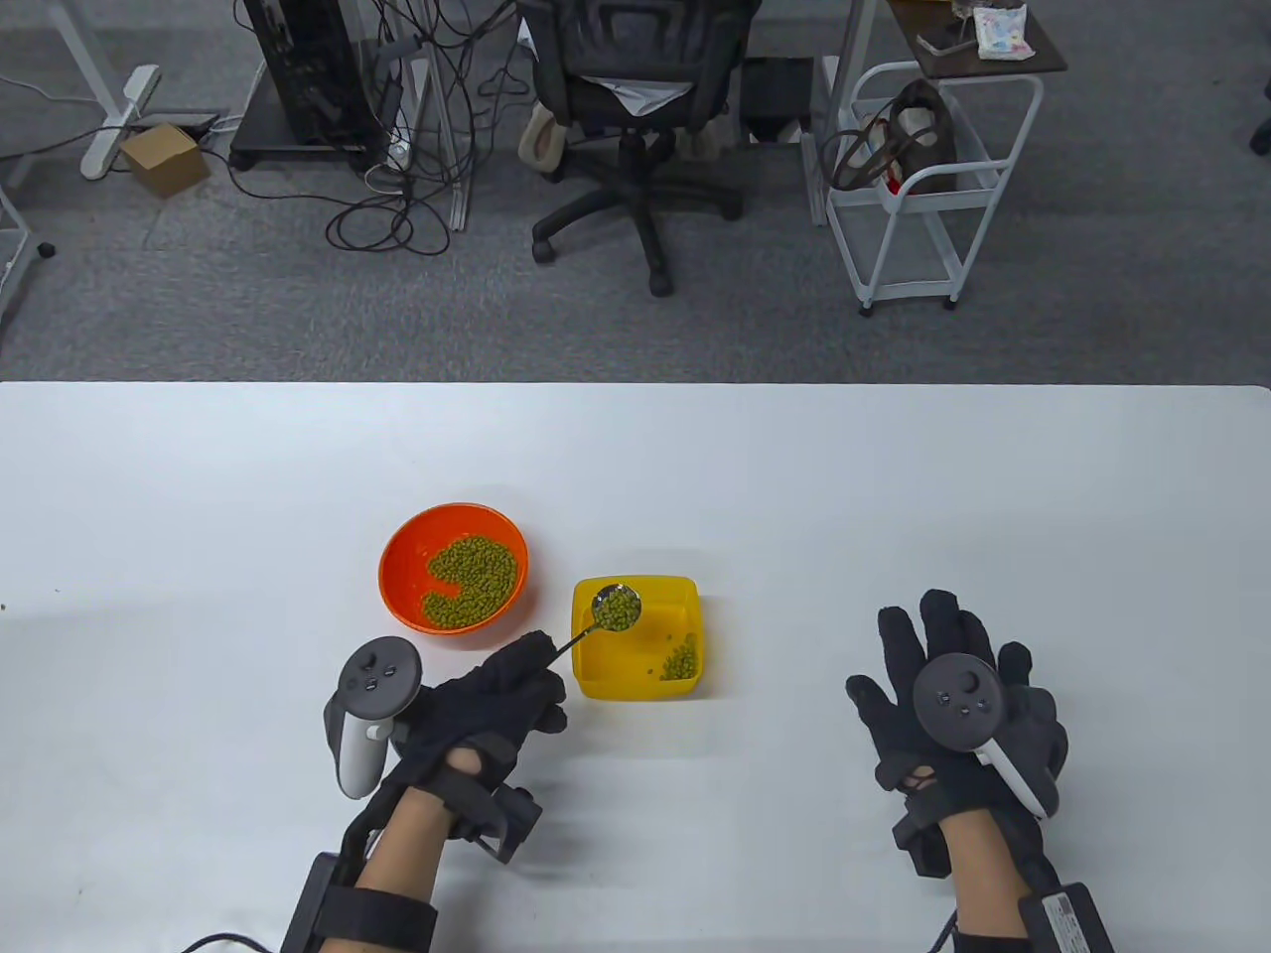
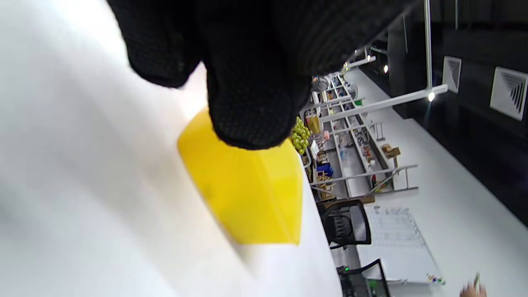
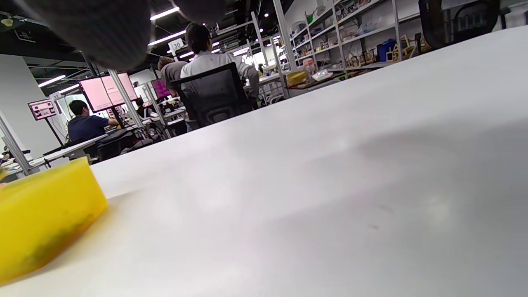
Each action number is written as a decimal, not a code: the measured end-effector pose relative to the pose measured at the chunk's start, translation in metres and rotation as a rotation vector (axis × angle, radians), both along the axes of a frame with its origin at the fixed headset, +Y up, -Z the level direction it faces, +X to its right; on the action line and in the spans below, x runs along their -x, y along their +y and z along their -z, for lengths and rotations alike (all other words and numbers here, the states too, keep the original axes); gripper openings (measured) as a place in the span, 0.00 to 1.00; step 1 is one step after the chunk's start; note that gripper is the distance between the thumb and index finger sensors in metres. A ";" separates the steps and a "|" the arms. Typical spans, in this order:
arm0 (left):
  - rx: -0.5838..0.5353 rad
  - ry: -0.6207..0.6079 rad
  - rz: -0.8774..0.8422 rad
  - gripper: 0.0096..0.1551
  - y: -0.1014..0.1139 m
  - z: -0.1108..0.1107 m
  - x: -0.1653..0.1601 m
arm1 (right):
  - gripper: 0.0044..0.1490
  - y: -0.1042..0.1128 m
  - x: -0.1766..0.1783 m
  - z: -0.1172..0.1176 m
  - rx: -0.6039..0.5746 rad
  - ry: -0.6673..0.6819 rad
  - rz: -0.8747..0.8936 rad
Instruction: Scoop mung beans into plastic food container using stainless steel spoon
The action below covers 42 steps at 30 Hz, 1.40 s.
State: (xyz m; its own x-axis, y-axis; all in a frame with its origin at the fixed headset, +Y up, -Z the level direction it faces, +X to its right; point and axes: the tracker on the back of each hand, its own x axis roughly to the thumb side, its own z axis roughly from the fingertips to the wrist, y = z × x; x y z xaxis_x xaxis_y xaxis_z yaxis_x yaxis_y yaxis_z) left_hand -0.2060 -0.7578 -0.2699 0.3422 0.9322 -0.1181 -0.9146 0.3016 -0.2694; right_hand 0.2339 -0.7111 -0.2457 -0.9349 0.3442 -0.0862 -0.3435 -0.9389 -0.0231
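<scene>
Above the yellow container [image 1: 635, 675], a bean-laden spoon [image 1: 616, 608] in left hand [image 1: 477, 710]

On table [image 1: 894, 476]: bowl [image 1: 397, 556] of beans [image 1: 475, 581] left, container [image 1: 685, 596] just right of it and nearer. Spoon [image 1: 616, 608] above container's far left corner. Left hand [image 1: 477, 710] near bowl; right hand [image 1: 953, 695] well apart, right.

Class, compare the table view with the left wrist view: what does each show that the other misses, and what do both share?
Only the table view shows the orange bowl of mung beans, the spoon loaded with beans over the yellow container, and the right hand flat on the table. Only the left wrist view shows shelving in the room behind. Both show the yellow container, the white table and the gloved left hand.
</scene>
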 end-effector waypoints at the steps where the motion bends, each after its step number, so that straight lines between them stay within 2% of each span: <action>1: 0.001 -0.013 0.020 0.27 -0.002 0.000 -0.004 | 0.48 0.000 0.000 0.000 0.001 0.001 0.000; 7: 0.007 -0.068 0.086 0.27 -0.009 0.001 -0.017 | 0.48 0.000 0.000 0.000 0.004 -0.001 0.002; 18: 0.005 -0.063 0.094 0.29 -0.010 0.001 -0.020 | 0.49 -0.001 0.000 0.001 0.007 0.001 0.000; 32: 0.040 -0.014 0.008 0.34 -0.010 0.002 -0.021 | 0.48 -0.001 0.000 0.001 0.006 0.001 0.004; 37: 0.052 0.039 -0.024 0.36 -0.011 0.002 -0.018 | 0.48 -0.001 0.000 0.001 0.006 0.002 0.005; 40: 0.112 0.080 -0.097 0.37 -0.015 0.001 -0.016 | 0.48 -0.001 -0.001 0.001 0.006 0.002 0.007; 42: 0.206 0.134 -0.229 0.37 -0.022 -0.001 -0.015 | 0.48 -0.001 -0.001 0.001 0.007 0.002 0.006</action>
State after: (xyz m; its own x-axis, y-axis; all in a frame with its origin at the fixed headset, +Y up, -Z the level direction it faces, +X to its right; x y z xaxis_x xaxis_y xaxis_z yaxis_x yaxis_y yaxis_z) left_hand -0.1908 -0.7800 -0.2687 0.0954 0.9349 -0.3418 -0.9838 0.0362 -0.1758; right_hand 0.2345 -0.7124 -0.2464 -0.9329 0.3495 -0.0866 -0.3494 -0.9368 -0.0162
